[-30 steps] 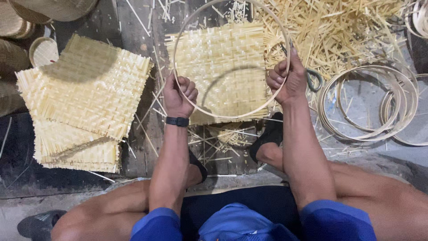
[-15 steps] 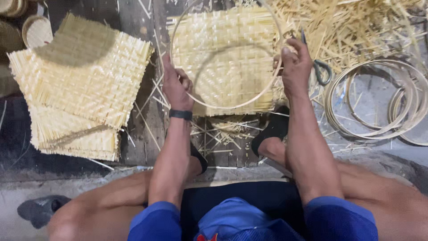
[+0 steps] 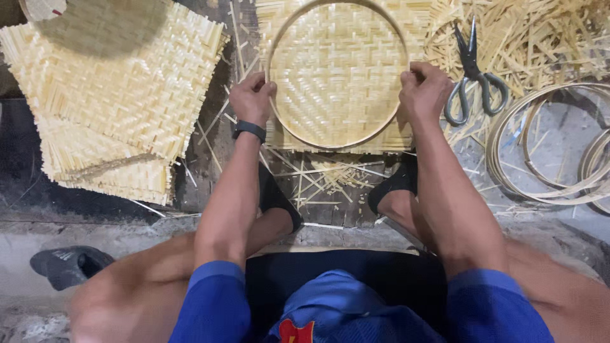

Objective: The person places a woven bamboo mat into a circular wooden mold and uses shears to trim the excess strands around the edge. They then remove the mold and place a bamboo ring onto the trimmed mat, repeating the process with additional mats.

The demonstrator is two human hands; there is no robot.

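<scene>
On the floor, between the knees: a square woven mat (image 3: 337, 136) lies flat, with a thin round hoop (image 3: 287, 124) on top of it.
Hoop: it sits inside the mat's edges, its near arc close to the near edge; its far arc is cut off by the top of the view.
Left hand (image 3: 252, 96): it grips the hoop's left side, fingers curled together over the rim with the thumb on the inner side; the fingertips are tucked under, so I cannot tell how hard they press.
Right hand (image 3: 424, 90): it is closed on the hoop's right side, fingers bunched and bent over the rim; the rim itself is hidden beneath them.
Watch (image 3: 248, 129): a dark band on the left wrist, its face not readable from here.
Scissors (image 3: 473, 76): they lie just right of the right hand on loose strips (image 3: 540, 38), blades pointing away, handles near.
Spare hoops (image 3: 546, 146): they are stacked at the right, partly cut off by the frame edge.
Mat stack (image 3: 108, 108): it stands well apart at the left, several sheets overlapping; how many I cannot count, and a round shadow covers its far part.
Feet: two dark sandals (image 3: 394, 184) show below the mat, half hidden by the forearms.
Shoe (image 3: 70, 265): a loose dark one lies at the lower left, blurred.
</scene>
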